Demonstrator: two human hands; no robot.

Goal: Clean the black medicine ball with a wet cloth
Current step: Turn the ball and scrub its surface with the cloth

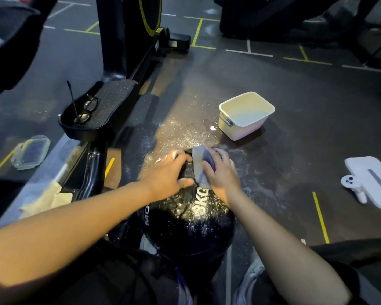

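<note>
The black medicine ball (186,225) sits on the floor between my knees, marked "3KG" and speckled with white powder. My left hand (166,173) grips the ball's far upper side, fingers curled over it. My right hand (222,172) presses a grey-blue wet cloth (200,164) flat on the ball's top far side, just beside my left hand. The cloth is partly hidden under my right palm.
A white tub (245,115) stands on the floor ahead to the right. A white lid with a controller-like device (370,182) lies far right. An exercise machine's pedal (97,111) holds glasses at left; a clear lid (30,151) and a yellow cloth (48,199) lie nearby. Powder covers the floor.
</note>
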